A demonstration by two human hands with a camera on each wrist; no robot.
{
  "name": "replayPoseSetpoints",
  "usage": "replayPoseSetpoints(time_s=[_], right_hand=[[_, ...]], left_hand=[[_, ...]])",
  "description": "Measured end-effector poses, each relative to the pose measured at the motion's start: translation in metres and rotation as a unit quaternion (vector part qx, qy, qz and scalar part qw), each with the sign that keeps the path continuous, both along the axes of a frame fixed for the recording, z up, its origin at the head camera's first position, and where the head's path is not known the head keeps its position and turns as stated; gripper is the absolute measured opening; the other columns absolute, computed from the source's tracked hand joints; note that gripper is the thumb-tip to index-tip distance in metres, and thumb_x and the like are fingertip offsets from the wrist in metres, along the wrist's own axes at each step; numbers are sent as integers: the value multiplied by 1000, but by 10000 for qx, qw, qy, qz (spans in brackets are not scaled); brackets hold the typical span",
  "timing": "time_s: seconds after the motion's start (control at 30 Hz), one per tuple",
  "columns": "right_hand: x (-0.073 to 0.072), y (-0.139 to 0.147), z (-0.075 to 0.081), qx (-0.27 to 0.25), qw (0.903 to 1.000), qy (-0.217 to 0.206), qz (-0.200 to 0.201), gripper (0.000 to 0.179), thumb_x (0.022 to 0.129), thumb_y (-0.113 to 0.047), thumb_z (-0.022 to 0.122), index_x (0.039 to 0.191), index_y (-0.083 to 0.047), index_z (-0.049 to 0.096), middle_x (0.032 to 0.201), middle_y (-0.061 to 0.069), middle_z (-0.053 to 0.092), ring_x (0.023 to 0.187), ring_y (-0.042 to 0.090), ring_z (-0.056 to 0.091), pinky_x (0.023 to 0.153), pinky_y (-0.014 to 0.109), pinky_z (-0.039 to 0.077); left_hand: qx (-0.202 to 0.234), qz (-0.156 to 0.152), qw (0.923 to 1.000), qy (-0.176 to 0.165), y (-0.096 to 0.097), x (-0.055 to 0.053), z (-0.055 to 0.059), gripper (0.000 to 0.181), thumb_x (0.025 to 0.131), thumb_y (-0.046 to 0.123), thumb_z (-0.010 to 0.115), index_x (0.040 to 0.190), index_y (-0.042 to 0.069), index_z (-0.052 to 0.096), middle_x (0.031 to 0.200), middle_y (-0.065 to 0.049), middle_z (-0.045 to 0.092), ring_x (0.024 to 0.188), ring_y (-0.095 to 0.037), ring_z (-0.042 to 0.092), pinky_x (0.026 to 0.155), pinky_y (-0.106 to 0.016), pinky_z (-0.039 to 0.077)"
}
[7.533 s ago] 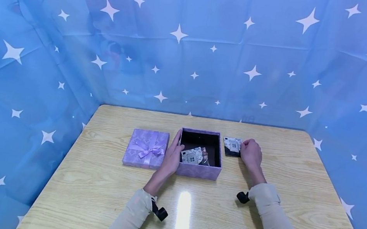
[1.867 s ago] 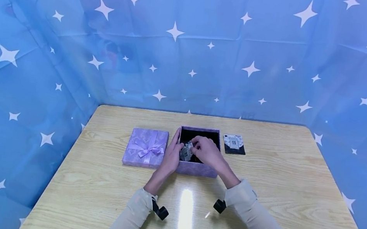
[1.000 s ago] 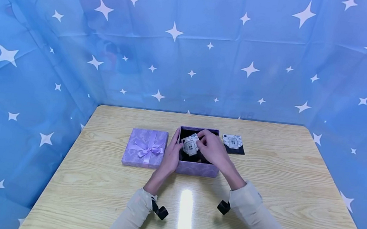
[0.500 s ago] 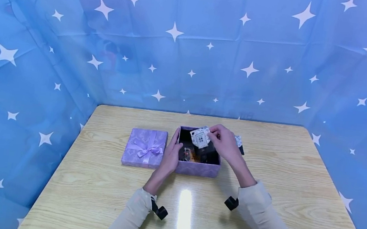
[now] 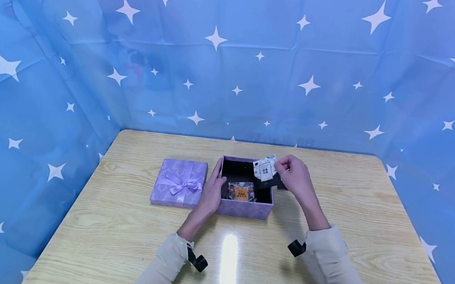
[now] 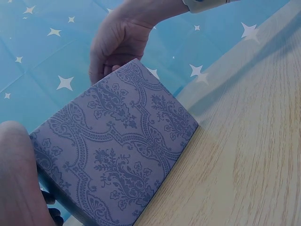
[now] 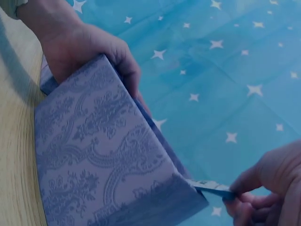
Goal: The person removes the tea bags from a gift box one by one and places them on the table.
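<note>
My left hand (image 5: pixel 211 192) grips the left wall of an open purple patterned box (image 5: pixel 245 210), its thumb over the rim. Between thumb and fingers of my right hand (image 5: pixel 296 176) is a square packet (image 5: pixel 264 167), white floral with a label on top and black below. It is held tilted over the box's right rim. In the right wrist view, that packet (image 7: pixel 210 187) shows nearly edge-on by the box corner. A packet with an orange label (image 5: pixel 241 193) lies inside the box, at the front left. Printing on both is too small to read.
A purple lid (image 5: pixel 167 194) with a ribbon bow lies left of the box. Another packet (image 5: pixel 282 185) lies on the wooden table (image 5: pixel 120 224) right of the box, mostly hidden by my right hand and the held packet. A starry blue curtain (image 5: pixel 232 108) hangs behind.
My right hand has set one packet down right of the box, reached inside, and lifted another up and rightward. The orange-labelled packet is uncovered. My left hand stays on the box.
</note>
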State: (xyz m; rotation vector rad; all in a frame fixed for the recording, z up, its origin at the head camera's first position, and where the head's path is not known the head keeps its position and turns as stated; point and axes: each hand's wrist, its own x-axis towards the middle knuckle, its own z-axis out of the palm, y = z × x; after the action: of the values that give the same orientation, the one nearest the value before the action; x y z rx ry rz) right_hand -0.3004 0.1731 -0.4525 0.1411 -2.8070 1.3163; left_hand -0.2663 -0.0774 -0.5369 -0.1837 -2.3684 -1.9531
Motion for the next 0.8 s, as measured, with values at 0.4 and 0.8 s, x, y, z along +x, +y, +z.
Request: replayPoseSetpoints(time_s=[0.4,0.8], right_hand=[[0,11,-3,-65,9995,-315,-35,25,106,-19,58,112,4,66,100,17,65,82,26,55,70,36,46],[2,23,-2,-758,9969,-139,-136,27,109,-19,55,116,7,60,108,22,64,95,27,54,82,35,45]], left_hand=[[45,-41,9999,-90,0,-1,1,61,111,20,35,168,32,17,173,8,15,159,-19,12,129,-48,12],[33,-2,10000,-22,0,-1,1,61,111,23,36,167,34,18,173,11,16,159,-18,12,129,-47,13]])
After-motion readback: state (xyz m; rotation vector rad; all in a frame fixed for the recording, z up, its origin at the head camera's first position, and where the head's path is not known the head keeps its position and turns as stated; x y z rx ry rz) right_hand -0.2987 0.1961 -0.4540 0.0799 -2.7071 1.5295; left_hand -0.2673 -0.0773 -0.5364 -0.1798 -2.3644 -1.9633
